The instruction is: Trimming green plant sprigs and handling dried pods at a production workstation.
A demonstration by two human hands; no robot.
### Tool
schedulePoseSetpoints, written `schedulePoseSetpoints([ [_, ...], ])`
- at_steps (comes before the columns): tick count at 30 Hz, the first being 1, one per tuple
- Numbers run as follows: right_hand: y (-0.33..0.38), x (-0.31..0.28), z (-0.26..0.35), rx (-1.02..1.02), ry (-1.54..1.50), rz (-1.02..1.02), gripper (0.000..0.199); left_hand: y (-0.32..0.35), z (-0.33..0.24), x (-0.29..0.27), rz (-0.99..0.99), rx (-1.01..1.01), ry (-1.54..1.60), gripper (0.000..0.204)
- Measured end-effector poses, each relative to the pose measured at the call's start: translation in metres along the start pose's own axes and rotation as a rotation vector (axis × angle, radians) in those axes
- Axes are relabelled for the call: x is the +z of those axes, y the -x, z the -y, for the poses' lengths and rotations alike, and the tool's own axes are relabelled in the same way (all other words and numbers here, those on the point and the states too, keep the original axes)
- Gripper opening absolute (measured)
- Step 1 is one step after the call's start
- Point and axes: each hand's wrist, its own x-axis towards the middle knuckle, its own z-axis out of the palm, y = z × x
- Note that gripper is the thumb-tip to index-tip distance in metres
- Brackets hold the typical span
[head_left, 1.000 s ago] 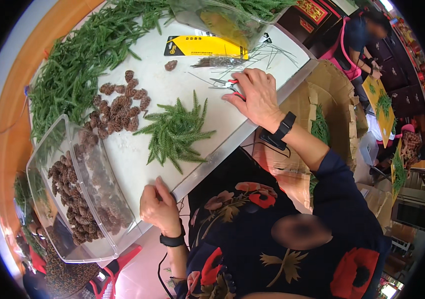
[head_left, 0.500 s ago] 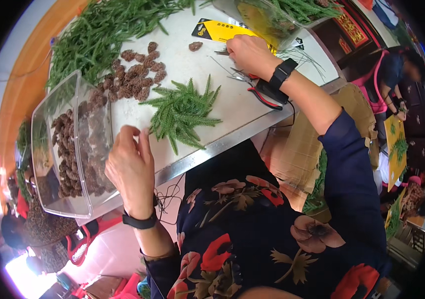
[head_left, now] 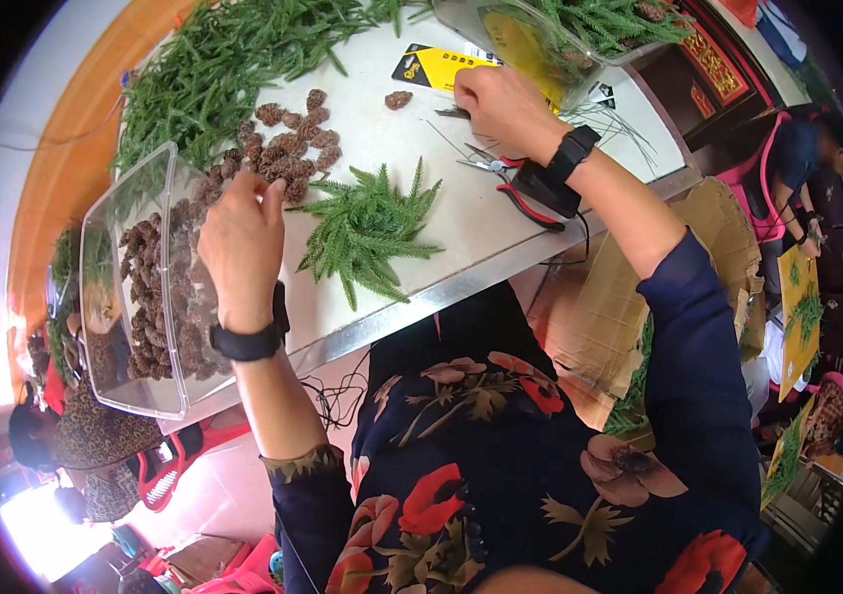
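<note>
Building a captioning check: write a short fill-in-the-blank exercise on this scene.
1. The clear bin holds brown ____.
2. The hand nearer the pliers is the ____ one.
3. Both wristbands are coloured ____.
4. The spiky cluster near the table's front edge is coloured ____.

Missing words: pine cones; right; black; green

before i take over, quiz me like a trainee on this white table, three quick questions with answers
1. True or false: the metal pliers with red-and-black handles lie on the white tabletop.
2. Which is nearest the bare left hand?
a) the flat yellow-and-black card
b) the loose pile of scaly brown pinecones
c) the pliers
3. Fill in: seen from the person's side, the round, spiky bunch of green sprigs lies to the ___ of the loose pinecone pile.

Key: 1. True; 2. b; 3. right
</note>
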Motion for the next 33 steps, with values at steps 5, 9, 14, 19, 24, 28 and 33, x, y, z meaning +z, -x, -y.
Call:
schedulePoseSetpoints([
  [5, -0.001, -0.025, 0.012, 0.008, -0.379, -0.282, 0.015, -0.032, -0.001, 0.031, 0.030, 0.148, 0.047, 0.017],
  [9, 0.024, -0.032, 0.038, 0.126, -0.936, -0.298, 0.016, -0.054, -0.001, 0.054, 0.094, 0.327, 0.100, 0.017],
  [14, 0.079, -0.017, 0.068, 0.117, -0.869, -0.171, 0.010, -0.070, -0.007, 0.065, 0.219, 0.412, 0.011, 0.020],
  [19, 0.098, -0.002, 0.064, 0.121, -0.752, -0.089, 0.013, -0.071, -0.007, 0.068, 0.253, 0.409, -0.006, 0.018],
  [24, 0.098, 0.002, 0.059, -0.024, -0.536, -0.072, 0.019, -0.065, 0.010, 0.056, 0.096, 0.358, 0.309, 0.016],
  [28, 0.085, -0.020, 0.078, -0.072, -0.589, -0.190, 0.022, -0.027, 0.000, 0.003, 0.017, 0.130, 0.922, 0.022],
  [33, 0.073, -0.044, 0.130, -0.106, -0.720, -0.232, 0.019, 0.031, -0.017, -0.023, 0.144, -0.075, 1.513, 0.027],
])
